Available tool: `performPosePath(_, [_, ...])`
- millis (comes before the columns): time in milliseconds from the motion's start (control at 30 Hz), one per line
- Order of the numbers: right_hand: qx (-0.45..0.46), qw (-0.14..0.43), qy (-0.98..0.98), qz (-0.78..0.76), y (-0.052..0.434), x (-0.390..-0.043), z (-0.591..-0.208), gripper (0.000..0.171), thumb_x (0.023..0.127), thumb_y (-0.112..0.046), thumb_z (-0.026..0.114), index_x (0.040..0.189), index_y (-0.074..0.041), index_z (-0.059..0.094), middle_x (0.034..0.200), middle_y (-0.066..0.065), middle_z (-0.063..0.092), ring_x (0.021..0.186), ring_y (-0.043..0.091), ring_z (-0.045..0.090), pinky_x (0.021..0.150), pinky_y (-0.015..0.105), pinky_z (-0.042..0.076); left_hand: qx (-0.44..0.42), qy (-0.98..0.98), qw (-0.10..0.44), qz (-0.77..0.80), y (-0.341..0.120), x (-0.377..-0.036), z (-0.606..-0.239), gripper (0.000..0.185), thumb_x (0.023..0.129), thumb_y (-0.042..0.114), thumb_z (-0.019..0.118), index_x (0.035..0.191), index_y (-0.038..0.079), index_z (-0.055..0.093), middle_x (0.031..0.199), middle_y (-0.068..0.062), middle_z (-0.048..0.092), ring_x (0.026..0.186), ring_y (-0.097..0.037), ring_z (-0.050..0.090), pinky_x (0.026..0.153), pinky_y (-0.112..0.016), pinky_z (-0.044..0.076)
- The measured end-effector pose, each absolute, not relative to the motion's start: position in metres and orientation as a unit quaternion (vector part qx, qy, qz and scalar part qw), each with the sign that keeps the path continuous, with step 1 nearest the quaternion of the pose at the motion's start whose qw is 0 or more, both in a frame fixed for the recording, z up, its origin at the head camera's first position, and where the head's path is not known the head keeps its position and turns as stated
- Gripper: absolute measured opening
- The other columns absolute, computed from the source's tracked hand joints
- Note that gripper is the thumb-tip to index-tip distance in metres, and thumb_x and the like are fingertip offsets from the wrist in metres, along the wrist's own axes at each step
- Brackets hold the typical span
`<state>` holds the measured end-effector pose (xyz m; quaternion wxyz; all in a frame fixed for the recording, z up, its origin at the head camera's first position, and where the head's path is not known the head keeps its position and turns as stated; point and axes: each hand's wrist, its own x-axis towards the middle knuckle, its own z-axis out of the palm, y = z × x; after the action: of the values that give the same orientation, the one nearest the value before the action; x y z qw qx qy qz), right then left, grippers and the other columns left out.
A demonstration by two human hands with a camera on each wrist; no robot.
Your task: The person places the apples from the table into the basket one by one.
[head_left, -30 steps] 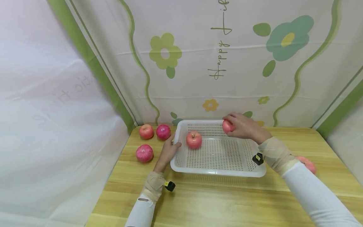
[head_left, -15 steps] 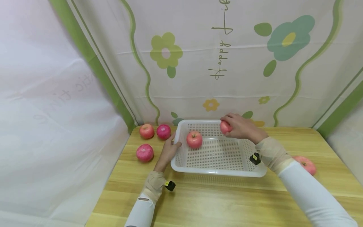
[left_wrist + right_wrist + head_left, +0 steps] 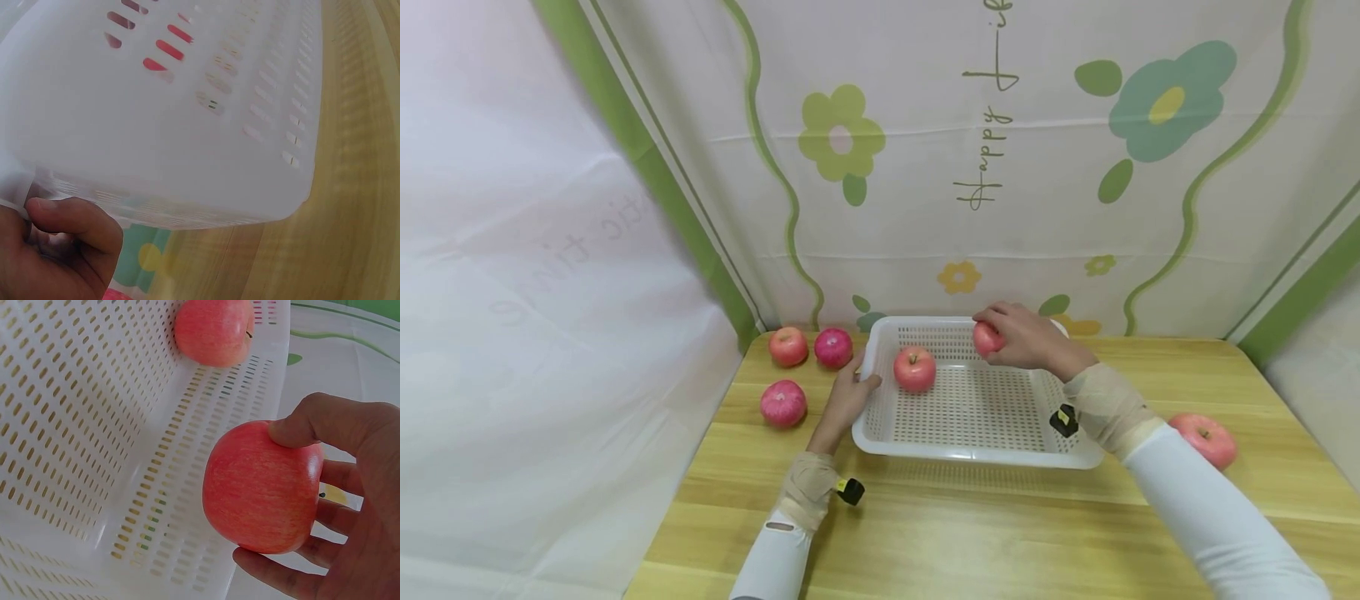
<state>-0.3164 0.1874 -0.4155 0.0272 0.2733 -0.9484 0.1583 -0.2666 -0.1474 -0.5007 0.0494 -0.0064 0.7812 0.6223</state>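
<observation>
Your right hand grips a round pinkish-red apple, with the thumb on top and the fingers curled underneath it, as the right wrist view shows plainly. The apple is over the far part of the white perforated plastic basket, just inside its far wall, and from these views you cannot tell whether it touches the basket floor.

Your left hand rests at the basket's left rim, thumb hooked over the edge and the fingers curled against the outside of the wall, so it holds the basket there.

A second red apple with a stem already lies inside the basket, towards its far left corner, well apart from the one in your right hand.

The basket sits on the light wooden bench. To its left, three more apples lie on the bench: an orange-red apple and a deep pink apple side by side near the back edge, and another pink apple nearer to you, just left of your left hand. On the right, a flatter red apple lies on the bench beyond your right forearm, away from the basket. A flower-printed cloth backdrop hangs behind the bench.
</observation>
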Motion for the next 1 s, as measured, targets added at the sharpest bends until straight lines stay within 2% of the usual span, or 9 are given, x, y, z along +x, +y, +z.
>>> performPosePath(133, [0.284,0.034,-0.944,0.166,0.184,-0.318,-0.418,0.066,0.08,-0.022,0.08,0.141,-0.004,0.065,0.144,0.019,0.062,0.128,0.04,0.06,0.097,0.057,0.056,-0.008,0.781,0.05,0.622,-0.148,-0.267,-0.501,0.071,0.104,0.016,0.057,0.169,0.016,0.03,0.134,-0.031,0.067,0.114,-0.046,0.073,0.082,-0.048,0.067])
performPosePath(633, [0.267,0.01,-0.949,0.164,0.171,-0.322,-0.423,0.067,0.081,-0.027,0.081,0.143,-0.008,0.064,0.145,0.015,0.06,0.125,0.036,0.059,0.09,0.057,0.058,-0.007,0.778,0.049,0.626,-0.148,-0.266,-0.502,0.071,0.103,0.015,0.056,0.169,0.015,0.03,0.133,-0.032,0.067,0.114,-0.047,0.073,0.08,-0.049,0.067])
performPosePath(1000, [0.257,-0.005,-0.951,0.169,0.163,-0.321,-0.427,0.069,0.082,-0.026,0.082,0.145,-0.008,0.063,0.148,0.015,0.058,0.129,0.036,0.058,0.094,0.058,0.057,-0.01,0.781,0.046,0.623,-0.147,-0.266,-0.501,0.072,0.103,0.016,0.057,0.169,0.015,0.031,0.134,-0.032,0.067,0.115,-0.047,0.073,0.081,-0.049,0.067])
